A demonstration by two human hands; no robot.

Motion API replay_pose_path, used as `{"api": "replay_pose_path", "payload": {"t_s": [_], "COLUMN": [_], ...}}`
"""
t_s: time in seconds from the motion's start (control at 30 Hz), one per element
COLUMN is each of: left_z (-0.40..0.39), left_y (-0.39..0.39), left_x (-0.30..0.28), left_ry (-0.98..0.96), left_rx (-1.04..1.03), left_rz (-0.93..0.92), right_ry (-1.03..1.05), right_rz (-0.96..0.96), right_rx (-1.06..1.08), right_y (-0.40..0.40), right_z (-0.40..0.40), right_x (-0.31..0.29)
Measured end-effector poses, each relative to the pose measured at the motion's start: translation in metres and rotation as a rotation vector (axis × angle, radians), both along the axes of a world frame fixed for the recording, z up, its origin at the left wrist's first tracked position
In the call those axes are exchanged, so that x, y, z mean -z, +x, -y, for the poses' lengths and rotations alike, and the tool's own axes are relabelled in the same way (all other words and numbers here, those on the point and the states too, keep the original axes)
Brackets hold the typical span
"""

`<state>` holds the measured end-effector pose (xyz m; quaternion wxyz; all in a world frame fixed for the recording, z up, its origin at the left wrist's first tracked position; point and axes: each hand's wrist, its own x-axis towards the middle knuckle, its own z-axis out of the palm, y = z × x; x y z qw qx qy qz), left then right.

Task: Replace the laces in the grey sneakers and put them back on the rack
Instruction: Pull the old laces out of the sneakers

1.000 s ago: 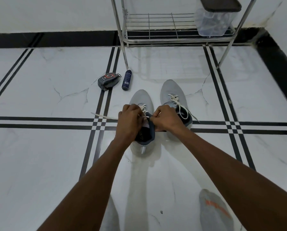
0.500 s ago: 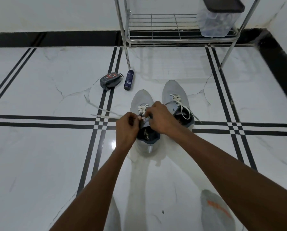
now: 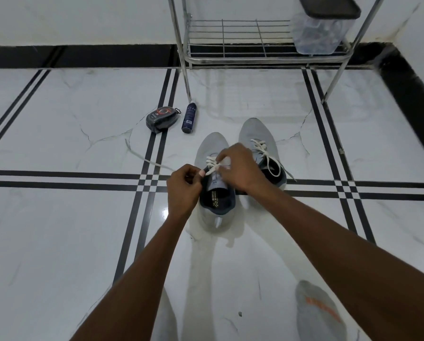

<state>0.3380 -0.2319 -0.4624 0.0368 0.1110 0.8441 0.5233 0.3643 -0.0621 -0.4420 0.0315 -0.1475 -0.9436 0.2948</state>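
The left grey sneaker (image 3: pixel 214 183) stands on the marble floor (image 3: pixel 58 242) near the middle of the view, toe toward twelve o'clock, its white lace (image 3: pixel 212 161) crossing the lower eyelets and not yet tied. The left hand (image 3: pixel 184 187), at nine o'clock of the shoe's opening, has its fingers curled and pinches one strand at the collar; that strand's loose tail trails off across the floor toward ten o'clock. The right hand (image 3: pixel 238 168) is curled over the tongue and pinches the other strand. A second ago both hands sat low over the collar; the right one has since climbed toward twelve o'clock and crossed above the lacing, while the left has drawn back toward nine. That reads as a strand being pulled snug through an upper eyelet, so lacing on this shoe looks close to finished, with tying yet to come. Just beside it at three o'clock, the right grey sneaker (image 3: pixel 260 143) is already laced, its ends lying loose over the side. Farther out at eleven o'clock lie a dark oval case (image 3: pixel 161 119) and a dark blue spray can (image 3: pixel 188 118). At twelve o'clock stands the metal rack (image 3: pixel 243 59), holding a clear container (image 3: pixel 319 30); neither sneaker is back on it.
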Motion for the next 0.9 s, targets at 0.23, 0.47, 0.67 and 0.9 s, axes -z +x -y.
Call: {"api": "replay_pose_path", "payload": {"t_s": [0.23,0.47,0.67,0.9], "left_z": [0.002,0.0,0.002,0.003], "left_y": [0.001,0.003,0.002,0.008], "left_x": [0.002,0.001,0.001,0.004], "left_ry": [-0.005,-0.013,-0.012,-0.062], "left_rx": [0.006,-0.043,-0.009,-0.055], "left_rz": [0.0,0.038,0.017,-0.012], "right_ry": [0.356,-0.046,0.291,-0.06], "right_rz": [-0.023,0.033,0.117,0.093], "right_rx": [-0.204,0.293,-0.167,0.319], "right_y": [-0.003,-0.004,0.003,-0.001], "right_z": [0.009,-0.022,0.033,-0.038], "right_x": [0.003,-0.025,0.005,-0.039]}}
